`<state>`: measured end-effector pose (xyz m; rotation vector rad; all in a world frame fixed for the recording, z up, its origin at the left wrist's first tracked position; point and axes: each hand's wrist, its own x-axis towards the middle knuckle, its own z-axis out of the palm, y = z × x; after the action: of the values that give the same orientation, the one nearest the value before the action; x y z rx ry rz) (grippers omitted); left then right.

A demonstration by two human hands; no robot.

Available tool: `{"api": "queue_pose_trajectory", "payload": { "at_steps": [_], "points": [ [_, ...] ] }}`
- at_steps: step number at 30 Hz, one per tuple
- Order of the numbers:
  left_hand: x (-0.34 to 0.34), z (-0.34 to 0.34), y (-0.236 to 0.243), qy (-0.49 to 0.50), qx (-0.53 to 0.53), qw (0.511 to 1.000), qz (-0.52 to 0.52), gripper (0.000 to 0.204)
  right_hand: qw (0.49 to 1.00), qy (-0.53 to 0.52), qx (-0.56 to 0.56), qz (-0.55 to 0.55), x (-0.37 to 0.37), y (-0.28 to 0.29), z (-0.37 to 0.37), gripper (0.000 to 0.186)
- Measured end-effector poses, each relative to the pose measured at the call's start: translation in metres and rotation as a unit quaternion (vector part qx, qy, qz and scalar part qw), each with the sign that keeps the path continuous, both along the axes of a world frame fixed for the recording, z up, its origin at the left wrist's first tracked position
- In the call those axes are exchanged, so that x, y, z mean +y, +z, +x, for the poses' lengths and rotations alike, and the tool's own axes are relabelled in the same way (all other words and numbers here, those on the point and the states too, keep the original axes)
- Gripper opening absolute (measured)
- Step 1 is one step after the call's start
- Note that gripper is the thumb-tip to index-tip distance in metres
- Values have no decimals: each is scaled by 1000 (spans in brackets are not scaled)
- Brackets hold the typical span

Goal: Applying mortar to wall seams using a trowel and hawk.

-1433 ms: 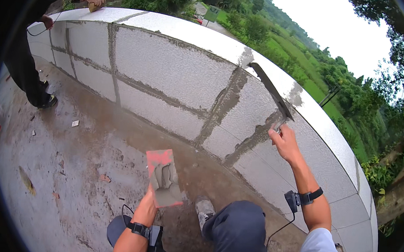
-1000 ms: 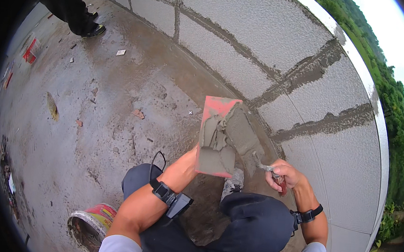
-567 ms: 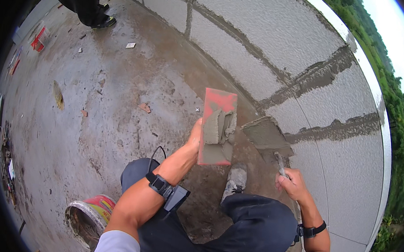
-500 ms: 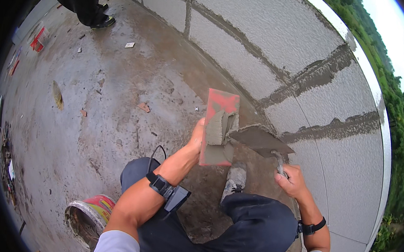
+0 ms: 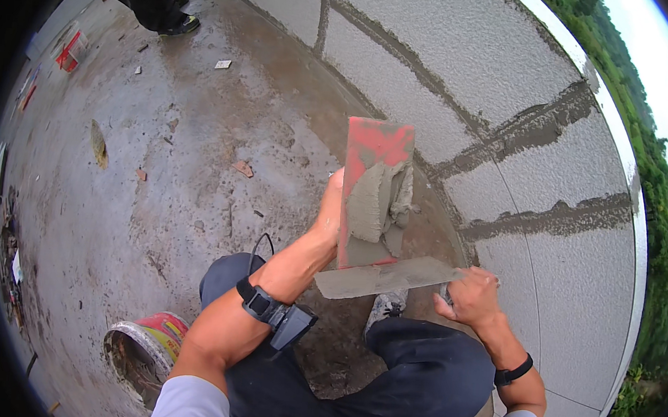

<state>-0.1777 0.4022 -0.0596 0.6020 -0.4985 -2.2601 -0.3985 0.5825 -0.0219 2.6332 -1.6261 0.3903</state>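
My left hand (image 5: 324, 212) is closed on a pink rectangular board (image 5: 378, 134), gripping it at its left side, with a mound of wet grey mortar (image 5: 369, 199) on its face. My right hand (image 5: 467, 295) is wrapped round the handle of a long flat metal trowel (image 5: 383, 278) smeared with grey paste. The blade lies crosswise at the board's lower edge. Beyond both tools stands a wall of whitish-grey blocks (image 5: 390, 65) with darker grey bands along several joints.
A mortar-stained bucket (image 5: 155, 331) stands by my left leg, and a smaller bucket (image 5: 69, 50) farther off. Scraps dot the rough concrete floor (image 5: 99, 239). Another person's dark-trousered legs (image 5: 151, 6) stand at upper left. Greenery shows over the wall's rim (image 5: 617, 143).
Since half a second ago, the board has risen slightly in view and the trowel has swung down and left, from beside the mortar to beneath the board's lower edge.
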Motion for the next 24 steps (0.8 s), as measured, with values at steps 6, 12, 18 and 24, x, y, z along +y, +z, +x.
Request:
{"api": "queue_pose_trajectory", "payload": {
  "at_steps": [6, 12, 18, 24],
  "points": [
    [5, 4, 19, 42, -55, 995, -76, 30, 1000, 5, 10, 6, 0, 3, -1, 26],
    [5, 7, 20, 45, -61, 991, -109, 32, 1000, 9, -14, -26, -3, 8, 3, 34],
    [4, 7, 19, 45, -79, 989, -117, 31, 999, -4, -4, -49, -8, -1, 0, 31],
    [17, -4, 26, 98, -52, 973, -205, 31, 992, -16, 0, -124, -23, 12, -9, 29]
  ]
}}
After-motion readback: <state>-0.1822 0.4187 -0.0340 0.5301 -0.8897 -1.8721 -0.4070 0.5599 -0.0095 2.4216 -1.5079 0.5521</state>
